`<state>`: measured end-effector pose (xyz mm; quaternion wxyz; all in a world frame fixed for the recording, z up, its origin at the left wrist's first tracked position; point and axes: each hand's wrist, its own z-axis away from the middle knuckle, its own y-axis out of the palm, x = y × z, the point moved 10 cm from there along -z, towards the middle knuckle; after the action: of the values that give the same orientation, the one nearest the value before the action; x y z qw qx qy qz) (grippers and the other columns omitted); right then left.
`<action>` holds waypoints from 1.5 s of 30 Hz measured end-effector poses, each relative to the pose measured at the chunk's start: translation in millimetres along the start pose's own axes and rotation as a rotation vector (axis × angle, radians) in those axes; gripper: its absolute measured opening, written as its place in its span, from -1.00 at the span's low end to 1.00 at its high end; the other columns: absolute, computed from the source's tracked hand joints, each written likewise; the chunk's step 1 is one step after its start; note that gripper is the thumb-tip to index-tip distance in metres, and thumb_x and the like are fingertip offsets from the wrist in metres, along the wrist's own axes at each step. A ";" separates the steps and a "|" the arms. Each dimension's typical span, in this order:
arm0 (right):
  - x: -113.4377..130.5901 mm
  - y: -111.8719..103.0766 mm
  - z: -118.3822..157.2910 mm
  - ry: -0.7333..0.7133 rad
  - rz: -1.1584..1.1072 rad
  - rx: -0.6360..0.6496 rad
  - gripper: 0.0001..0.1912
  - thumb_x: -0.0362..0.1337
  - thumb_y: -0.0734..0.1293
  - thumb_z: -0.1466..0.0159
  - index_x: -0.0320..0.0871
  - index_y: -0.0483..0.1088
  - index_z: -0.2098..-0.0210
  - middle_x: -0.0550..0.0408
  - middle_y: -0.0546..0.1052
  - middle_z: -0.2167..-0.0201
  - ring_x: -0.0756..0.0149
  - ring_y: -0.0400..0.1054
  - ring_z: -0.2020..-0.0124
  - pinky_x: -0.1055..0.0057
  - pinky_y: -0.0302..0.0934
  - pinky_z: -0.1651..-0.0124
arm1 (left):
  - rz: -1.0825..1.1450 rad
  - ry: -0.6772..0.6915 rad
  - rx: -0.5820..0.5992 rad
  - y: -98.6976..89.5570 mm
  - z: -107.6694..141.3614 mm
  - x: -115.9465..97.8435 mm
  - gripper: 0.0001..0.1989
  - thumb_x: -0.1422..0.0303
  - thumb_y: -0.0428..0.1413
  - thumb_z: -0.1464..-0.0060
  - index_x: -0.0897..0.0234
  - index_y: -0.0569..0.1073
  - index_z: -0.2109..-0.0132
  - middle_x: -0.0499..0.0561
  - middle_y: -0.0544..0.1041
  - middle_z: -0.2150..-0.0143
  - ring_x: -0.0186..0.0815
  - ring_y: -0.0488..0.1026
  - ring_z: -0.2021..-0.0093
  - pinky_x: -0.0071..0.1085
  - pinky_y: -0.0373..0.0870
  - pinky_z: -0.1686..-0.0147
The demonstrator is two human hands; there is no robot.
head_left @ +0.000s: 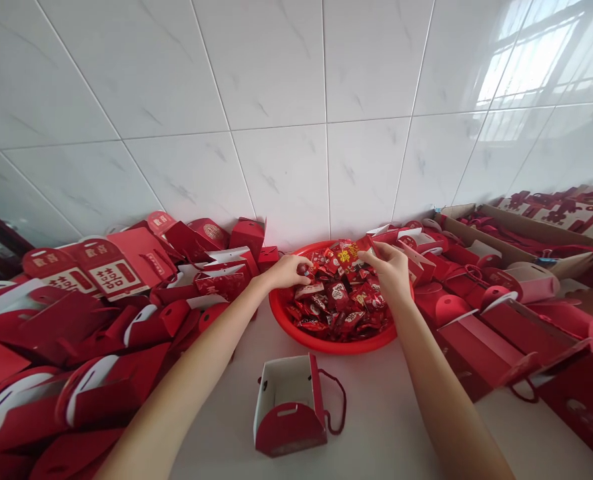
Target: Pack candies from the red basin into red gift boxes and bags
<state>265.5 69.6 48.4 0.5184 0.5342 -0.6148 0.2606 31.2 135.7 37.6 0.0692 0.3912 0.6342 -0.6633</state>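
Note:
A round red basket (326, 345) full of red-wrapped candies (339, 297) stands on the white table against the wall. At its left side my left hand (292, 270) has its fingers closed on a small dark red candy (303, 269). Over the right side, my right hand (387, 263) pinches a red packet with yellow print (346, 255). In front of the basket sits an open red box (290, 430) with a white inside and a dark red cord handle (344, 400); nothing shows inside it.
Many red gift boxes (146, 327) crowd the left side, and more boxes (481, 340) lie on the right. A cardboard carton (516, 240) stands at the back right. The tiled wall (286, 173) rises behind the basket.

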 end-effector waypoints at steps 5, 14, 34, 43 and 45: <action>-9.2 3.1 0.2 0.127 -0.191 0.022 -0.70 -0.14 0.59 0.16 -0.13 0.48 0.54 0.16 0.52 0.54 0.29 0.37 0.46 0.36 0.27 0.36 | 0.257 0.027 -0.104 -13.5 13.7 -5.4 -0.56 0.08 0.32 0.16 0.29 0.62 0.18 0.03 0.62 0.30 -0.19 0.53 0.26 -0.28 0.44 0.19; -14.3 17.7 6.5 0.323 -0.335 0.136 -0.64 -0.14 0.64 0.21 -0.12 0.48 0.53 0.22 0.49 0.56 0.40 0.34 0.52 0.48 0.21 0.52 | 0.651 0.133 -0.250 -20.7 37.2 -28.1 -0.66 0.25 0.44 0.31 0.25 0.67 0.30 0.09 0.65 0.13 -0.06 0.52 -0.02 -0.16 0.41 -0.07; -3.9 35.5 15.5 0.280 -0.325 0.264 -0.66 -0.12 0.66 0.18 -0.12 0.53 0.53 0.16 0.58 0.52 0.34 0.42 0.48 0.42 0.34 0.39 | 0.432 0.221 0.072 22.1 38.3 -79.4 -0.59 0.10 0.22 -0.11 0.28 0.61 0.02 0.09 0.67 0.05 -0.07 0.60 0.04 -0.19 0.50 -0.02; 7.5 46.9 22.4 0.174 -0.116 0.433 -0.67 -0.21 0.60 0.06 -0.10 0.51 0.34 0.13 0.62 0.36 0.23 0.50 0.29 0.32 0.39 0.19 | 0.530 0.245 -0.140 -15.5 21.9 -88.7 -0.56 0.03 0.24 -0.07 0.33 0.66 0.12 0.09 0.69 0.18 -0.11 0.59 0.12 -0.25 0.49 0.08; 9.3 52.3 26.5 0.165 -0.078 0.493 -0.60 -0.17 0.60 0.03 -0.10 0.52 0.22 0.11 0.62 0.31 0.20 0.50 0.23 0.30 0.39 0.16 | 0.424 0.259 -0.117 -15.5 20.5 -97.9 -0.60 0.05 0.27 -0.03 0.31 0.68 0.21 0.07 0.69 0.22 -0.14 0.59 0.16 -0.28 0.48 0.10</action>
<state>208.5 58.2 60.5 0.4309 0.6446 -0.4672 0.4249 80.2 80.5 107.0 0.1473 0.5925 0.5789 -0.5405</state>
